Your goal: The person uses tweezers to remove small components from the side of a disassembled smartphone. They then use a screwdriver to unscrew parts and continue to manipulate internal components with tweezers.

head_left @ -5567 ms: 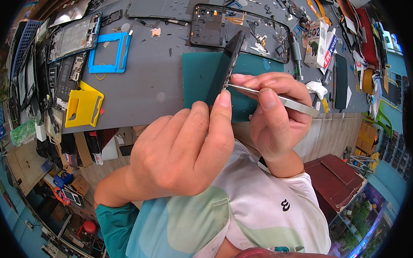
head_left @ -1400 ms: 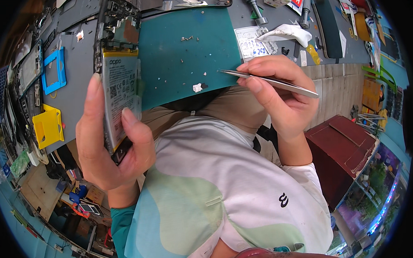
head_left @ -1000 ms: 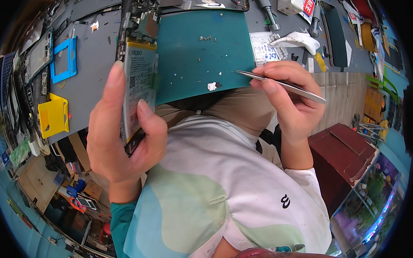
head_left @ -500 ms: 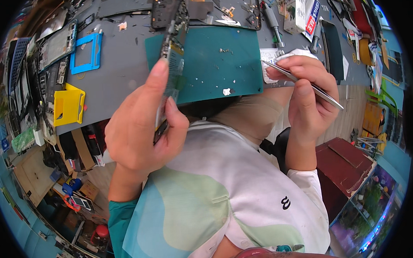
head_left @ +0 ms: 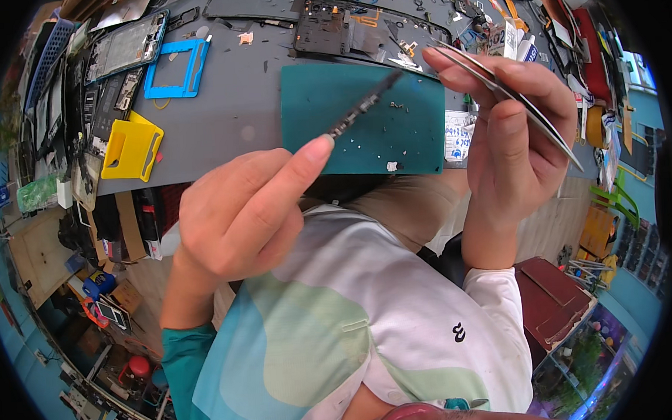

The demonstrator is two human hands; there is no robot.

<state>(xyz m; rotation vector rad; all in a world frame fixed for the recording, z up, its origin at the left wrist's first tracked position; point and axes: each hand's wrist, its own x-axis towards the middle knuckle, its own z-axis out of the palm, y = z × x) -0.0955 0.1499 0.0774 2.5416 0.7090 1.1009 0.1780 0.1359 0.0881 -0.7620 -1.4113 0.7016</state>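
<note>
My left hand [head_left: 251, 205] grips an opened phone [head_left: 365, 104] between thumb and fingers. The phone is turned almost edge-on, so it looks like a thin dark strip with small parts along it; its near end is hidden by the hand. It slants up and right above a green mat [head_left: 314, 100]. In my right hand [head_left: 522, 129] is a pair of metal tweezers [head_left: 562, 144], pinched with the tips pointing up and left. The tips are apart from the phone. Small scraps and a white bit [head_left: 392, 166] lie on the mat.
Behind the mat lies a black phone frame [head_left: 323, 44] with loose parts. A blue frame [head_left: 154, 89] and a yellow holder [head_left: 130, 147] sit at left, beside piled phone parts [head_left: 110, 99]. A white card [head_left: 456, 139] lies right of the mat, with boxes and tools behind.
The phone has turned from nearly upright to slanting right, now closer to edge-on. My right hand has raised the tweezers slightly. The whole view has shifted, the bench appearing further right.
</note>
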